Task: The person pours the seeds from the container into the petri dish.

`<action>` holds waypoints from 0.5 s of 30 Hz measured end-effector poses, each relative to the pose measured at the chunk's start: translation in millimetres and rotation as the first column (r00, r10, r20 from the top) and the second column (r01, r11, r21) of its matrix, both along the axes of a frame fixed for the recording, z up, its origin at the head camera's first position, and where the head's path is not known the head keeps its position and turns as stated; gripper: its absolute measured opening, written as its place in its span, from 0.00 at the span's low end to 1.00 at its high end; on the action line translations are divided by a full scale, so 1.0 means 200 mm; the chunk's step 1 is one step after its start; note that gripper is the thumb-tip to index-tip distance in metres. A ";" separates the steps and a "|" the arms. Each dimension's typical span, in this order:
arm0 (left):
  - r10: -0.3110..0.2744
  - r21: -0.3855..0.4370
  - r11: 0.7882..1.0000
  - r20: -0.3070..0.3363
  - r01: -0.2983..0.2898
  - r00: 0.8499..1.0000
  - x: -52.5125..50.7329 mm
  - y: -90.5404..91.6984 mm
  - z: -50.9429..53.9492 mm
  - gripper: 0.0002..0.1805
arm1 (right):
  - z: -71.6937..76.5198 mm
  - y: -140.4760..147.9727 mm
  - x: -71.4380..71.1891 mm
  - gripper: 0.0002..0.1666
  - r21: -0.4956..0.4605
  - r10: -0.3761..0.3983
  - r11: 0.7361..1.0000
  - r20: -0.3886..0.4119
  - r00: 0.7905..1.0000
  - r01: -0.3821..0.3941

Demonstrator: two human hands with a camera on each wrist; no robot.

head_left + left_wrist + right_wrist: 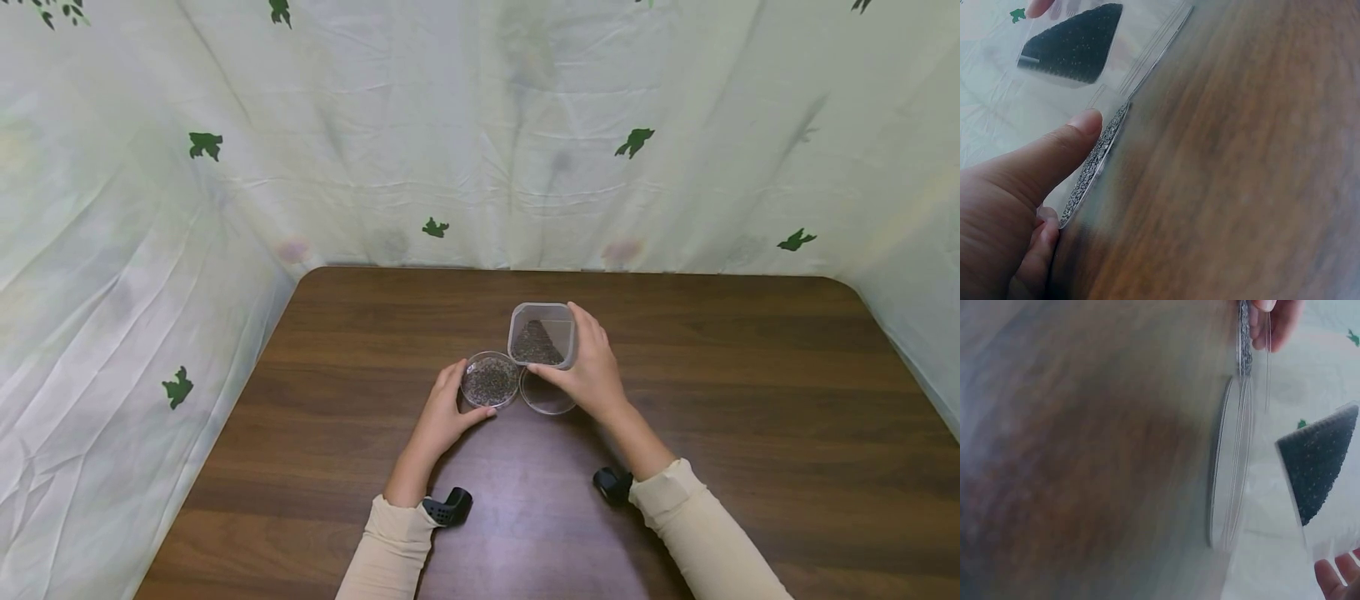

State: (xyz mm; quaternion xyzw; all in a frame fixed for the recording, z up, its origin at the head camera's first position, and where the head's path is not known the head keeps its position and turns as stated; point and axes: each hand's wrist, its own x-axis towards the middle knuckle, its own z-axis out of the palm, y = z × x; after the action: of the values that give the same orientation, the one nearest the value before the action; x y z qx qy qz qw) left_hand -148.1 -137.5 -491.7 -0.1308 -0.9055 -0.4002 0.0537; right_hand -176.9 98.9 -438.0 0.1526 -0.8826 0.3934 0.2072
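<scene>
My left hand [442,417] holds a round clear petri dish [491,380] by its sides, thumb on the near edge and fingers on the far left. Dark, speckled granules cover the dish's bottom, and it sits flat on the table. In my right hand [597,375] is a squarish clear plastic container [537,335], gripped at its right side. It is raised and tilted, with a heap of dark granules [1319,465] slid to one side. Below it, touching the filled dish or nearly so, lies a second clear round dish [546,402], partly hidden by the container and right hand.
The brown wooden table [750,400] extends to both sides of the hands. A pale curtain [480,125] with green leaf shapes hangs along its back and sides. Dark devices [448,507] are strapped at both wrists.
</scene>
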 end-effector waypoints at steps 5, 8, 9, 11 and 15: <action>0.004 -0.004 1.000 0.001 -0.004 1.000 0.00 0.00 0.00 0.50 | -0.01 0.03 0.01 0.60 -0.066 -0.024 0.998 0.030 0.999 0.026; 0.006 -0.005 1.000 0.001 -0.006 1.000 0.00 0.00 0.01 0.50 | -0.01 0.05 0.01 0.61 -0.095 -0.034 0.995 0.036 0.999 0.037; 0.007 -0.005 1.000 -0.001 -0.007 1.000 0.00 0.00 0.01 0.50 | -0.01 0.06 0.01 0.60 -0.104 -0.038 0.994 0.034 0.999 0.042; 0.007 -0.004 1.000 -0.004 -0.007 1.000 0.01 0.00 0.01 0.49 | -0.02 0.07 0.02 0.60 -0.127 -0.046 0.991 0.029 0.999 0.050; 0.007 -0.001 1.000 -0.001 -0.007 1.000 0.01 0.00 0.01 0.49 | -0.03 0.11 0.02 0.59 -0.169 -0.070 0.983 0.019 0.997 0.073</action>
State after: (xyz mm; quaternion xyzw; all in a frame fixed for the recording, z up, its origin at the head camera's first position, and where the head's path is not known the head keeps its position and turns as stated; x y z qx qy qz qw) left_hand -147.0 -137.1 -490.2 -0.1279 -0.9061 -0.3994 0.0553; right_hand -173.5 120.5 -443.7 0.1001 -0.8521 0.4605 0.2278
